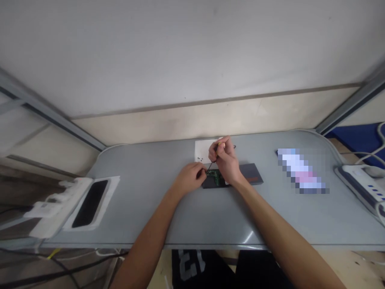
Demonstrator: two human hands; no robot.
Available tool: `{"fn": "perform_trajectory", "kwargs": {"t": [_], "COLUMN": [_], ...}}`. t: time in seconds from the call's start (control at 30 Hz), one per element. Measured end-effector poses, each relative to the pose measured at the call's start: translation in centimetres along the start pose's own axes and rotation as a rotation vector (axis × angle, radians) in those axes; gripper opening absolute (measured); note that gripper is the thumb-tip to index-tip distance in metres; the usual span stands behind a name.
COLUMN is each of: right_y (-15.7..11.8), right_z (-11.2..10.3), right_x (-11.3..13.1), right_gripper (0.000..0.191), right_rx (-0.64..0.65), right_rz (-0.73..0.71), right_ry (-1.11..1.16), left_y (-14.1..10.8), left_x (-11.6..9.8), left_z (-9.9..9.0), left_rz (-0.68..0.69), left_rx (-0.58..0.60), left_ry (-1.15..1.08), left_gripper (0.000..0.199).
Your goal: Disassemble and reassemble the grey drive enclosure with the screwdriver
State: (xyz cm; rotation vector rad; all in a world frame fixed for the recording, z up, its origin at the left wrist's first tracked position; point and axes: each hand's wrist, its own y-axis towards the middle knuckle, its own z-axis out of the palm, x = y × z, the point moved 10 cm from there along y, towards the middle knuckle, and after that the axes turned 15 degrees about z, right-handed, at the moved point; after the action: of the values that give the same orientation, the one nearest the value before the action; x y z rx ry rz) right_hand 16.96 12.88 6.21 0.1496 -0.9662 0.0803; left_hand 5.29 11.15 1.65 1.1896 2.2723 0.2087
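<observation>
My right hand [226, 158] is closed around a small screwdriver [221, 144] with a yellowish handle. The screwdriver slants down and left, its thin dark shaft reaching the upper left part of an opened device, seemingly a phone [214, 178], where a green circuit board shows. By the shaft's tip, my left hand [192, 176] is pinched at the device's left end; whatever lies between its fingers is too small to make out. A flat dark panel [252, 173] extends from the device's right side, partly behind my right wrist. Several tiny dark screws [200, 159] lie on white paper [202, 148] just behind.
On the grey table [144, 208], a black phone [90, 203] rests on white paper at the left, beside a white power strip [63, 208] with plugs. A pixelated phone-like object [302, 171] lies right, with another power strip [361, 184] at the edge. A wall stands behind.
</observation>
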Motion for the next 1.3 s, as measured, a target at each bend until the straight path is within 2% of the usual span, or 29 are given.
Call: {"fn": "perform_trajectory", "kwargs": {"t": [1.07,1.3], "right_y": [-0.01,0.01], "right_z": [0.12,-0.08], "right_x": [-0.4,-0.32], "right_gripper": [0.023,0.027], "right_rx": [0.064,0.028], "right_rz": [-0.09,-0.067], "right_ry": [0.025,-0.011], "left_y": [-0.23,-0.25], "left_x": [0.34,0.4], "left_z": [0.05,0.17], "left_rz": [-0.04,-0.029], "left_rx": [-0.011,-0.007], "left_ry": [0.0,0.005], "left_gripper": [0.014,0.014]}}
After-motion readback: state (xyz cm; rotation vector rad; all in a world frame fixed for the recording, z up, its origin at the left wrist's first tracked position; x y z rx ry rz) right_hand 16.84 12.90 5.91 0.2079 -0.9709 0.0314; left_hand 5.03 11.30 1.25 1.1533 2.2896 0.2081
